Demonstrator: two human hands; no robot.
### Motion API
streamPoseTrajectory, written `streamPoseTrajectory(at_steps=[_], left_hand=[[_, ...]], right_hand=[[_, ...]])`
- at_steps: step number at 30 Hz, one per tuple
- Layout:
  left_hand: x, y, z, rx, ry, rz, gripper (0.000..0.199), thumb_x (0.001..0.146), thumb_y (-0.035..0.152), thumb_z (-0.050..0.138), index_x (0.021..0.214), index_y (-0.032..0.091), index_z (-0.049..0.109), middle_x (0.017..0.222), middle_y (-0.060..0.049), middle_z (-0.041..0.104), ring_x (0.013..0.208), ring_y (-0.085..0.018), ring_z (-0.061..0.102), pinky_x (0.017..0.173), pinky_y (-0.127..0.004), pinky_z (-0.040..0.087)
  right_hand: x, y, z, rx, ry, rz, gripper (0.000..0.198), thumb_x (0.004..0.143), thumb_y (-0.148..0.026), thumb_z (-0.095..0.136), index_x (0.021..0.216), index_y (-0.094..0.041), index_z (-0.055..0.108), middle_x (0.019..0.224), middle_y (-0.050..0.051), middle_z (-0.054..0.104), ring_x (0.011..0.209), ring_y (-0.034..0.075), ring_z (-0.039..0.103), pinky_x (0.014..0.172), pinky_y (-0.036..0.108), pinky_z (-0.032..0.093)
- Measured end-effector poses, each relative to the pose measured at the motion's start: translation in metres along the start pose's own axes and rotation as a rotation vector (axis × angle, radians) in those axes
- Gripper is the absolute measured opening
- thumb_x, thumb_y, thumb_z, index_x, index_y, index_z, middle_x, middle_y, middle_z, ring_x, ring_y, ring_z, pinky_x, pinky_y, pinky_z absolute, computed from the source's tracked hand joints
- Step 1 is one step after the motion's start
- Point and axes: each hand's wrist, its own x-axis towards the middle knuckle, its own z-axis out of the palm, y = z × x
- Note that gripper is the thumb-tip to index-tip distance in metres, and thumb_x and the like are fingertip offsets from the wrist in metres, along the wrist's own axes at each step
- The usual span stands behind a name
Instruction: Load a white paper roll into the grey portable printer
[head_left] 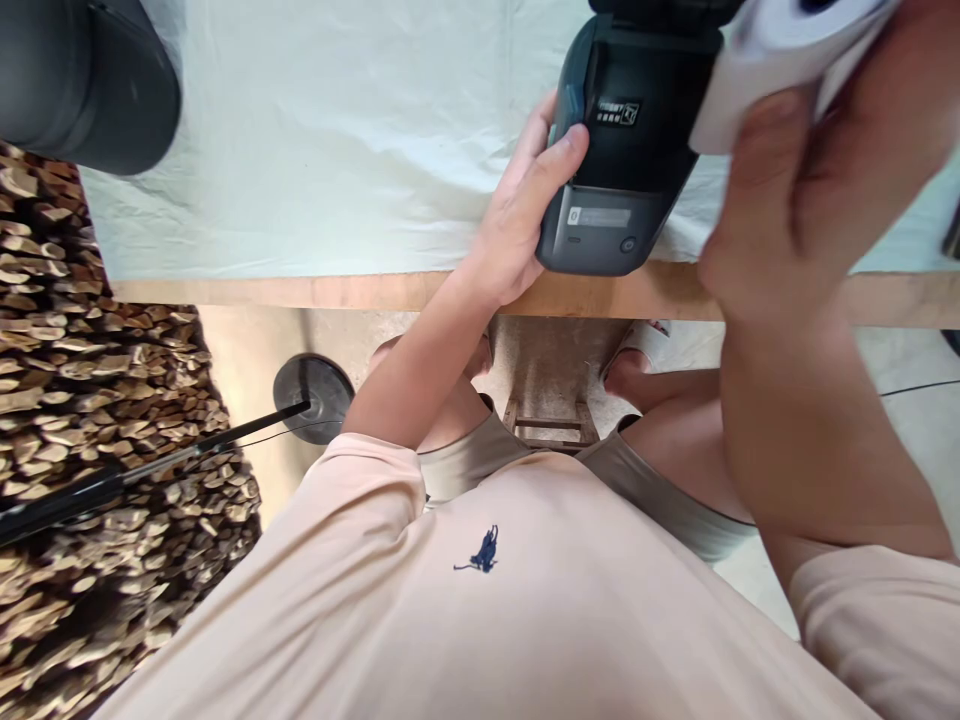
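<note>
My left hand (pixel 525 210) is wrapped round the left side of a dark portable label printer (pixel 615 160), thumb on its front edge. The printer's lid is swung up at the top of the view and its paper bay faces me. A power button and a small label show on its lower face. My right hand (pixel 817 190) grips a white paper roll (pixel 780 60), just right of the printer and partly over its edge. The roll's dark core opening shows at the top. Some of the right fingers are blurred or hidden behind the roll.
A pale sheet (pixel 337 130) covers the table, whose wooden edge (pixel 315 290) runs across in front of me. A dark grey cylindrical object (pixel 90 90) stands at the far left. Stacked firewood (pixel 45 370) and a stand with a round black base (pixel 322 375) are at lower left.
</note>
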Motion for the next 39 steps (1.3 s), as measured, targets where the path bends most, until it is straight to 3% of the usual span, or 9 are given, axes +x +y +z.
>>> streamPoseTrajectory(at_steps=[3, 14, 17, 20, 26, 30, 34, 36, 39], left_hand=[[-0.002, 0.001, 0.003, 0.032, 0.036, 0.007, 0.034, 0.076, 0.025, 0.033, 0.109, 0.020, 0.040, 0.099, 0.004, 0.053, 0.118, -0.015, 0.034, 0.093, -0.028, 0.037], [0.010, 0.013, 0.004, -0.183, 0.449, -0.357, 0.043, 0.075, 0.042, 0.030, 0.114, 0.025, 0.034, 0.093, 0.003, 0.058, 0.114, -0.010, 0.040, 0.092, -0.025, 0.041], [0.009, 0.010, 0.006, -0.167, 0.385, -0.301, 0.038, 0.077, 0.038, 0.027, 0.111, 0.022, 0.037, 0.089, 0.003, 0.058, 0.112, -0.011, 0.042, 0.089, -0.025, 0.044], [0.006, 0.008, 0.005, -0.159, 0.155, -0.171, 0.034, 0.077, 0.031, 0.030, 0.106, 0.019, 0.042, 0.090, 0.002, 0.058, 0.111, -0.011, 0.044, 0.086, -0.022, 0.046], [0.004, 0.004, -0.009, -0.038, 0.003, -0.085, 0.026, 0.073, 0.017, 0.039, 0.098, 0.016, 0.042, 0.080, 0.004, 0.055, 0.096, -0.010, 0.054, 0.077, -0.018, 0.043], [0.004, 0.002, -0.011, 0.031, -0.020, -0.083, 0.029, 0.068, 0.017, 0.046, 0.097, 0.021, 0.043, 0.080, 0.003, 0.055, 0.076, -0.007, 0.057, 0.068, -0.018, 0.045], [0.003, 0.000, -0.010, 0.071, -0.008, -0.092, 0.044, 0.066, 0.016, 0.048, 0.107, 0.027, 0.037, 0.083, 0.003, 0.054, 0.074, -0.008, 0.054, 0.067, -0.021, 0.044], [0.003, -0.001, -0.010, 0.088, -0.016, -0.094, 0.052, 0.066, 0.013, 0.048, 0.113, 0.028, 0.033, 0.082, 0.003, 0.054, 0.072, -0.007, 0.053, 0.065, -0.020, 0.043], [0.002, -0.002, -0.012, 0.067, -0.021, -0.107, 0.058, 0.067, 0.008, 0.045, 0.116, 0.034, 0.028, 0.083, 0.004, 0.055, 0.071, -0.005, 0.053, 0.064, -0.017, 0.042]], right_hand=[[-0.002, 0.000, 0.000, -0.519, -0.091, -0.250, 0.048, 0.074, -0.043, 0.028, 0.121, -0.033, 0.026, 0.117, -0.013, 0.029, 0.113, -0.008, 0.032, 0.101, 0.003, 0.031], [0.009, 0.014, -0.001, -0.772, -0.211, -0.075, 0.034, 0.074, -0.044, 0.028, 0.096, -0.026, 0.047, 0.107, -0.015, 0.040, 0.105, -0.005, 0.040, 0.102, 0.029, 0.032], [0.008, 0.015, -0.002, -0.767, -0.167, -0.130, 0.032, 0.074, -0.044, 0.028, 0.090, -0.030, 0.051, 0.103, -0.017, 0.041, 0.107, -0.005, 0.036, 0.103, 0.028, 0.032], [0.006, 0.021, -0.002, -0.754, -0.158, -0.238, 0.027, 0.069, -0.045, 0.038, 0.092, -0.037, 0.050, 0.095, -0.016, 0.044, 0.104, -0.005, 0.033, 0.100, 0.027, 0.032], [0.001, 0.028, 0.004, -0.668, -0.158, -0.376, 0.026, 0.065, -0.043, 0.044, 0.090, -0.039, 0.051, 0.090, -0.015, 0.046, 0.102, -0.007, 0.032, 0.095, 0.017, 0.032], [0.002, 0.021, 0.006, -0.548, 0.029, -0.229, 0.032, 0.076, -0.038, 0.026, 0.088, -0.023, 0.052, 0.088, -0.007, 0.045, 0.096, -0.011, 0.034, 0.091, 0.009, 0.033], [0.013, 0.020, 0.007, -0.294, 0.185, -0.011, 0.039, 0.075, -0.043, 0.027, 0.105, -0.019, 0.032, 0.110, -0.005, 0.034, 0.100, -0.013, 0.035, 0.078, -0.002, 0.035], [0.021, 0.026, 0.008, 0.005, 0.104, 0.041, 0.051, 0.071, -0.045, 0.036, 0.112, -0.024, 0.013, 0.119, -0.006, 0.026, 0.105, -0.011, 0.036, 0.080, -0.002, 0.038], [0.030, 0.034, 0.011, 0.284, -0.036, 0.088, 0.049, 0.070, -0.046, 0.036, 0.109, -0.028, 0.012, 0.111, -0.008, 0.030, 0.084, -0.015, 0.039, 0.066, 0.000, 0.032]])
